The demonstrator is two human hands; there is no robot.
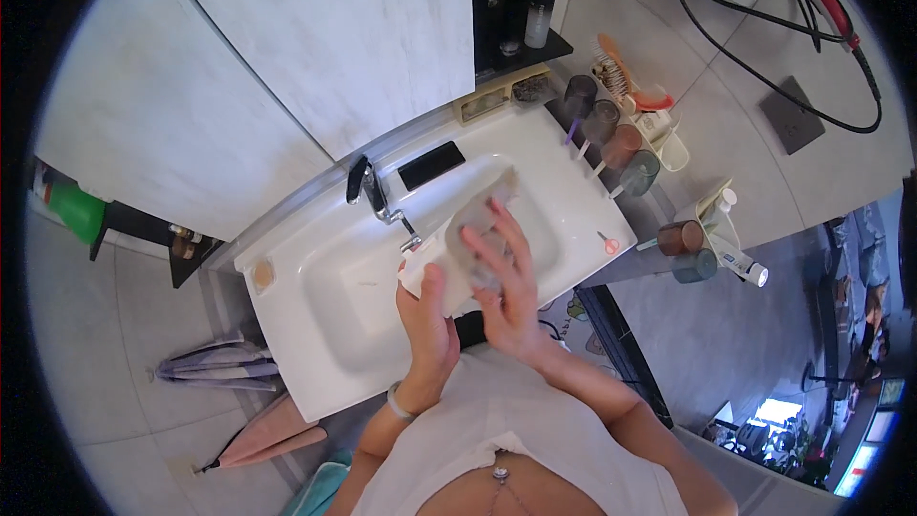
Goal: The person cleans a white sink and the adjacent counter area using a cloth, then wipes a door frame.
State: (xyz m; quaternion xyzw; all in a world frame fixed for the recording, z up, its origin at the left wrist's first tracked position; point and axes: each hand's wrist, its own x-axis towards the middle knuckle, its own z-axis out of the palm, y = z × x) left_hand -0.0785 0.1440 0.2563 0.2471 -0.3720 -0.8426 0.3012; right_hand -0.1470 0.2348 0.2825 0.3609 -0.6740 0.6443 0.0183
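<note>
Above the white washbasin (334, 325), both hands meet at a white, smooth-sided object (437, 275) whose kind I cannot make out. My left hand (430, 325) grips its near left side, thumb on top. Against its right side my right hand (508, 277) presses a greyish, crumpled, cloth-like thing (463, 229), smeared by motion, with bent fingers. A chrome faucet (374, 193) with a swivel spout stands just left of the hands, its tip close to the white object. Behind them a black phone-like slab (431, 165) lies on the basin's back ledge.
Cups (621, 145) with toothbrushes hang on the right wall, beside an orange hairbrush (611, 62). Small pink scissors (609, 244) lie on the basin's right corner. A soap dish (262, 275) sits at the left corner. Towels (272, 425) hang at left; mirrored cabinet doors (325, 29) overhang the back.
</note>
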